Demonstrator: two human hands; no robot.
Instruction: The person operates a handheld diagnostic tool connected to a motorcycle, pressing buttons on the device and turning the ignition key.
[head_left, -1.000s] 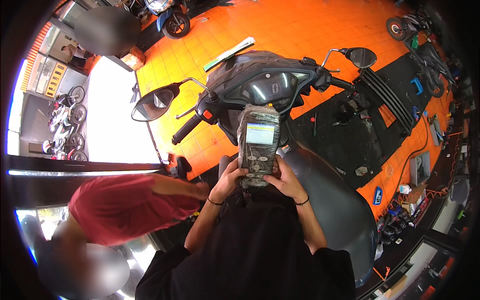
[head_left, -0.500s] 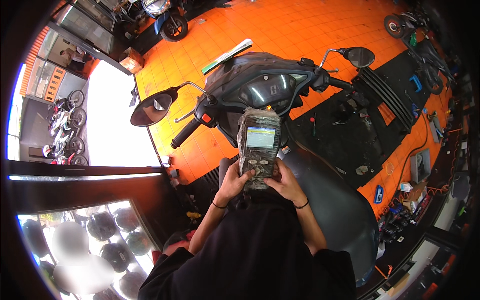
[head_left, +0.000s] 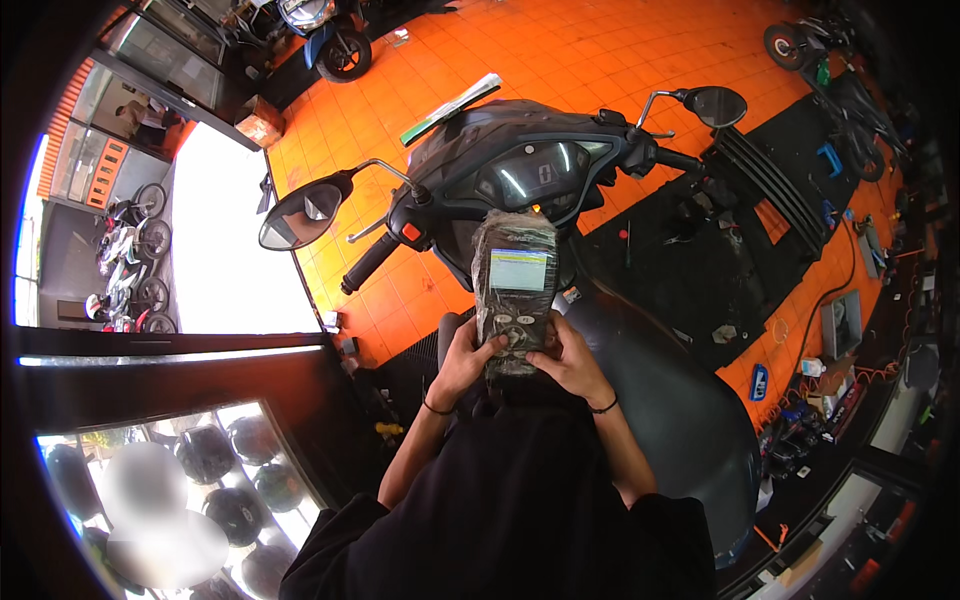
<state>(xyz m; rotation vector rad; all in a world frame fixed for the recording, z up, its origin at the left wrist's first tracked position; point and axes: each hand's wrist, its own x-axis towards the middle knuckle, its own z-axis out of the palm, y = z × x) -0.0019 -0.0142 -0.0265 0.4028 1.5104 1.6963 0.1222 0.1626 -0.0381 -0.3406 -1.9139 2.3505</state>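
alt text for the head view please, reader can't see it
A person's left hand and right hand hold a plastic-wrapped handheld device with a lit screen, close to a scooter's dashboard. Beyond lies an orange tiled floor; parked motorbikes show at far left.

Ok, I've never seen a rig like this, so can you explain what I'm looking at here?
There's no machine arm here. A person works bare-handed, and the wide camera on their head looks down; its lens bends straight edges. The left grip and right grip are the person's own hands. Together they hold the lower end of a plastic-wrapped handheld device, its screen lit and both thumbs on its front. Beyond it are a dark scooter's handlebars, with the scooter seat to the right. The floor is orange tile, and small loose items lie on a black mat.
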